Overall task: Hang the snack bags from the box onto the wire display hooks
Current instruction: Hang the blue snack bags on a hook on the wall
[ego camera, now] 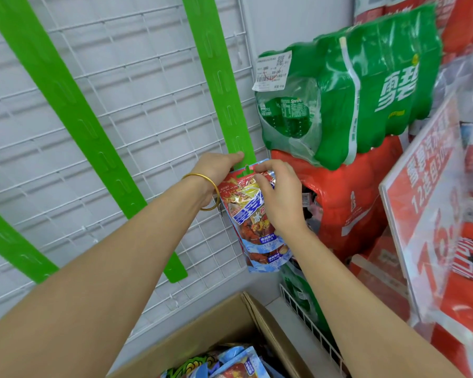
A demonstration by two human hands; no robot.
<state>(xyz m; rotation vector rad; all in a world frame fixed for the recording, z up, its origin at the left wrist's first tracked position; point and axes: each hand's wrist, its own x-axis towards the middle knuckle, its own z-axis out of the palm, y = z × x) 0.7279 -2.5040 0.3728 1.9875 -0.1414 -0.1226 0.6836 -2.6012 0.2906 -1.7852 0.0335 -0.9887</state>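
Your left hand (219,167) pinched the bottom end of the green strip (216,77), I think to keep it still. The snack bag (257,230) was at that end, with green showing through its hole. Your right hand (280,197) pinched the bag's top to push it on. Your fingers hid the hook. Below the strip, the box (202,342) was cut off.

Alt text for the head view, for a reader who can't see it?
A left hand holds the lower end of a green plastic hanging strip while the right hand pinches the top of a blue and red foil snack bag against it, before a white wire grid panel. A brown cardboard box with more bags stands below.
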